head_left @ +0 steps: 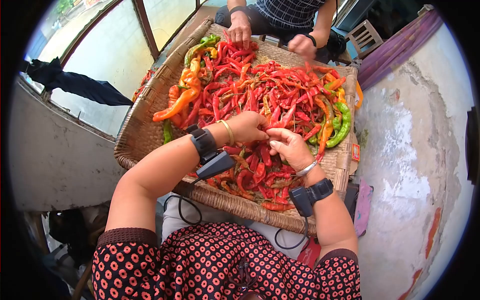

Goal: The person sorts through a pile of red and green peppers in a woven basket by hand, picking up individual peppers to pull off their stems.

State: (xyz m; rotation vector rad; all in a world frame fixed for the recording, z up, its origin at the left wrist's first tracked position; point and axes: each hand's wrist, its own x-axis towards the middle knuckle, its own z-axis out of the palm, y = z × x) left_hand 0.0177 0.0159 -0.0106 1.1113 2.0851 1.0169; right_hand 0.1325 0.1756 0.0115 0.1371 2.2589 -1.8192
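Observation:
A wide woven basket tray (pixel 225 205) lies across my lap, heaped with red chili peppers (pixel 257 172). Over the middle of the heap, my left hand (pixel 248 126) and my right hand (pixel 292 149) meet with their fingertips pinched together. A red chili pepper (pixel 286 119) shows right at those fingertips, and both hands appear closed on it; its stem end is hidden by the fingers. Orange peppers (pixel 181 102) line the left side of the tray, and a curled green pepper (pixel 343 125) rests near its right rim.
Across the tray sits another person, one hand (pixel 240 31) over the peppers and the other hand (pixel 303 46) closed near the far rim. A folded dark umbrella (pixel 90 86) hangs at the left by the window. A peeling wall (pixel 400 160) stands on the right.

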